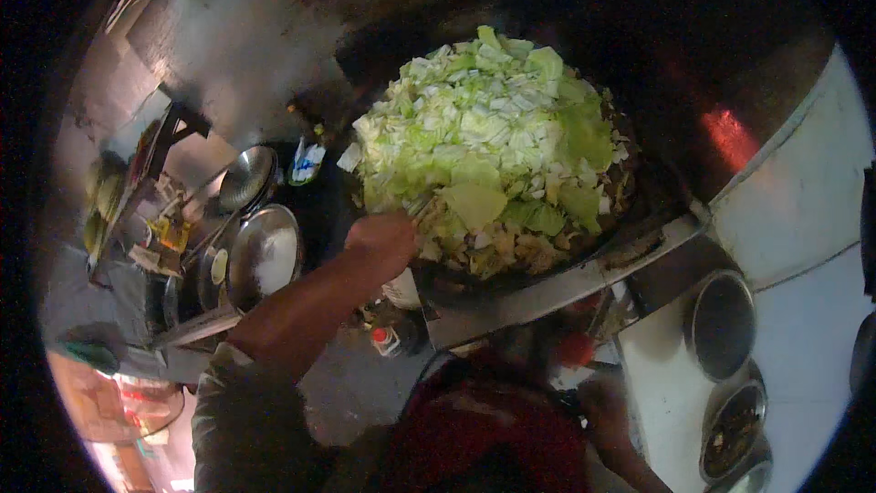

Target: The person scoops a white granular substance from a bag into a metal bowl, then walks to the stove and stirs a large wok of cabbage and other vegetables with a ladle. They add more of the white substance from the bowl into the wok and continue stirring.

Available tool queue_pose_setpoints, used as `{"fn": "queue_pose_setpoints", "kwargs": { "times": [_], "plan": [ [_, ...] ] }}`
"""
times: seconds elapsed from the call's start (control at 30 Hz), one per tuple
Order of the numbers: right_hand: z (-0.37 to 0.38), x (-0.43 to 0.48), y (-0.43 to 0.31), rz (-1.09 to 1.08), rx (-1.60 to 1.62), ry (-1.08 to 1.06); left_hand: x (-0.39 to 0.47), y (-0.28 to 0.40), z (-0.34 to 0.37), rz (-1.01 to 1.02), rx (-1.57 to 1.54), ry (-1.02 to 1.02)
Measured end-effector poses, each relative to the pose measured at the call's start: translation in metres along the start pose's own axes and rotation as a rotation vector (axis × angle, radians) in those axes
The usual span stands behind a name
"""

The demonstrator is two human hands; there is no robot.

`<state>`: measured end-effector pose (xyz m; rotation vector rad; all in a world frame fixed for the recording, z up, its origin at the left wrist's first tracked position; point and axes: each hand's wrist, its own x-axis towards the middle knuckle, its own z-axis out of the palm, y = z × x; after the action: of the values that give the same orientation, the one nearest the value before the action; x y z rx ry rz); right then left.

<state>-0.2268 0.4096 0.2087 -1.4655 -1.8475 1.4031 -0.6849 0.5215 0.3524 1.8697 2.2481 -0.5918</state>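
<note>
A tall heap of chopped cabbage (479,123) fills a large dark wok (585,267). The upper leaves are pale green; browner, softer pieces lie along the near edge. My left hand (383,243) is closed at the near left side of the heap, around what looks like the thin handle of a metal utensil (422,205). Its far end is hidden in the cabbage. Low at the right, beside my red apron (486,431), is my right hand (602,404). It is dark and blurred, so I cannot tell whether it holds anything.
Metal pans (267,257) and a strainer (246,178) stand at the left. A red-capped bottle (385,341) sits below my left forearm. At the right, several round metal containers (722,325) line a pale counter (664,383). A red glow (729,137) shows beyond the wok.
</note>
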Motion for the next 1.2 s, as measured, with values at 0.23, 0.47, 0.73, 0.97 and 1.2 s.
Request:
{"fn": "queue_pose_setpoints", "kwargs": {
  "times": [0.23,0.47,0.73,0.97,1.2],
  "plan": [
    [-0.008,-0.004,-0.009,0.242,0.209,0.094,0.045,0.003,0.012,-0.048,-0.016,-0.006],
    [-0.021,-0.01,-0.028,0.354,0.235,0.055,0.049,-0.026,0.032,-0.031,-0.002,0.03],
    [-0.017,-0.013,-0.016,0.239,0.154,0.022,0.041,0.006,-0.021,-0.121,0.062,0.07],
    [-0.025,-0.015,-0.047,0.073,-0.037,0.012,-0.048,-0.02,-0.114,0.042,0.304,0.278],
    [-0.029,-0.006,-0.04,0.255,0.166,-0.137,-0.116,-0.003,-0.165,-0.013,0.458,0.194]
  ]
}}
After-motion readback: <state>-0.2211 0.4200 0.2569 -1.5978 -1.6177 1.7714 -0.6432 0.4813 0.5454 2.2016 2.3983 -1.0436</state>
